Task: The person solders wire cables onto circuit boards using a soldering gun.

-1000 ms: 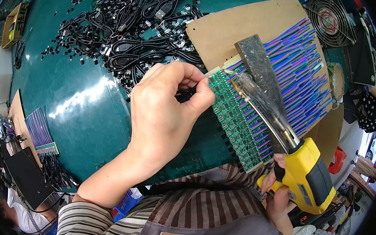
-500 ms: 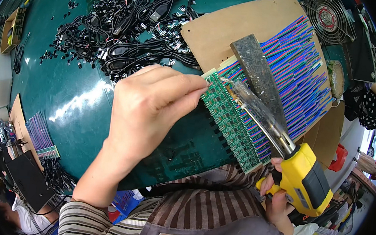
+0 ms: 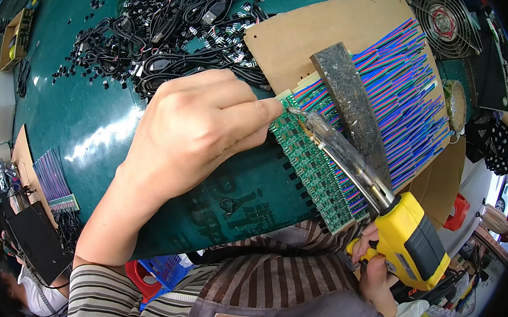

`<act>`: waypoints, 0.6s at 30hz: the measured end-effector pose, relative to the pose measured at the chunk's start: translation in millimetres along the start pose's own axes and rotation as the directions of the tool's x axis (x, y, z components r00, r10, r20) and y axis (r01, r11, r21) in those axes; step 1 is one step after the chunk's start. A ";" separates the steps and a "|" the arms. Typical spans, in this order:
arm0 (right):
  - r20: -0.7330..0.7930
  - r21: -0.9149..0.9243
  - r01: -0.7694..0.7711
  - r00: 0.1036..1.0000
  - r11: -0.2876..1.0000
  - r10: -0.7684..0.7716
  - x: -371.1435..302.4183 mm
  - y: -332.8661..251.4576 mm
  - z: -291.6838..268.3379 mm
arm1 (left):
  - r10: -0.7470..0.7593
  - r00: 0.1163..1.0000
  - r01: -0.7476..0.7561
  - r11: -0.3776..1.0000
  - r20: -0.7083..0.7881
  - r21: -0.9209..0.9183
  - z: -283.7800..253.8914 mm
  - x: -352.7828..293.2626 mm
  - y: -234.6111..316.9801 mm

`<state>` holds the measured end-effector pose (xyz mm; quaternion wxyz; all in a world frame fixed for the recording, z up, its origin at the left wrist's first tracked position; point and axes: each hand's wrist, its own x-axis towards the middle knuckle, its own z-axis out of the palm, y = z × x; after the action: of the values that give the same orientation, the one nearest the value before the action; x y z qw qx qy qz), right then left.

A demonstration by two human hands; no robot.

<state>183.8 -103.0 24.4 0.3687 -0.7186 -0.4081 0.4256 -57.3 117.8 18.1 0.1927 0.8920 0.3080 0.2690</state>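
Observation:
My left hand (image 3: 202, 129) is closed in a pinch at the far left corner of a green circuit board panel (image 3: 316, 177). Whatever its fingertips hold is hidden behind the fingers. In my right hand (image 3: 374, 271) is a yellow and black soldering gun (image 3: 414, 241), its fingers wrapped round the handle and trigger. The gun's tip slants over the panel and ends close beside my left fingertips. Rows of blue, red, green and black wires (image 3: 403, 105) run from the panel toward the far right. A dark metal bar (image 3: 354, 107) lies across these wires.
Beneath the wires is a brown cardboard sheet (image 3: 302, 38). Black USB cables (image 3: 172, 59) are heaped on the green table mat (image 3: 51, 108). A fan (image 3: 443, 24) stands at the far right; another wired board (image 3: 66, 201) sits at the left edge.
The soldering gun's tip has shifted slightly left, nearer my left fingertips. My left wrist and forearm have swung a little left, while the pinch stays at the panel's corner.

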 end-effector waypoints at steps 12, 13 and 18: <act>0.116 0.417 -0.127 0.990 0.900 0.086 4.6 -10.1 0.1 | 0.005 0.999 -0.004 1.000 -0.040 0.028 4.5 -1.3 2.0; 0.157 0.310 -0.067 0.987 0.948 0.019 10.8 -19.2 3.2 | 0.002 0.999 -0.001 1.000 -0.040 0.029 4.3 -2.1 1.5; 0.104 0.267 -0.052 0.994 0.962 0.025 14.8 -32.6 6.9 | 0.010 0.999 -0.008 0.999 -0.040 0.035 2.6 -0.6 -0.7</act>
<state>173.1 -75.5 45.9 0.4338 -0.6475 -0.3502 0.5196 -56.4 117.4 15.6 0.1695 0.8909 0.3126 0.2825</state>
